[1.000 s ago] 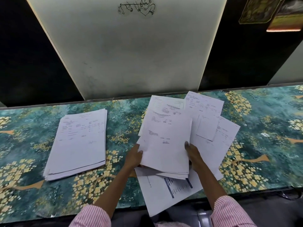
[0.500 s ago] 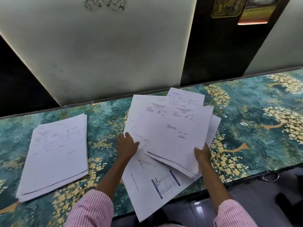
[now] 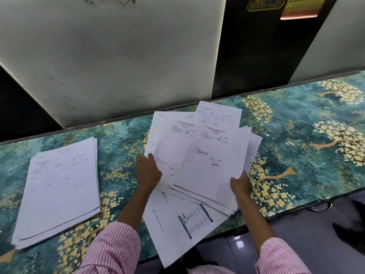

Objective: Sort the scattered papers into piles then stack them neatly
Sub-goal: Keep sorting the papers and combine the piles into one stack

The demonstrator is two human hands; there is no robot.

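A neat pile of white printed sheets (image 3: pixel 59 184) lies on the left of the table. In the middle, several loose sheets (image 3: pixel 173 135) overlap in a fan. My right hand (image 3: pixel 240 184) grips the near right corner of a thick bundle of sheets (image 3: pixel 213 167), which lies tilted on top of the fan. My left hand (image 3: pixel 148 172) rests flat on the loose sheets at the bundle's left side. A sheet with a blue table (image 3: pixel 183 224) sticks out over the table's front edge under the bundle.
The table (image 3: pixel 308 155) has a teal cover with yellow flower trees. A pale wall panel (image 3: pixel 118 56) and dark panels rise right behind it. A metal ring handle (image 3: pixel 324 206) hangs under the front edge at right.
My left hand let go of the bundle and moved left onto the loose sheets. My right hand carried the bundle a little to the right. The camera view swung right.
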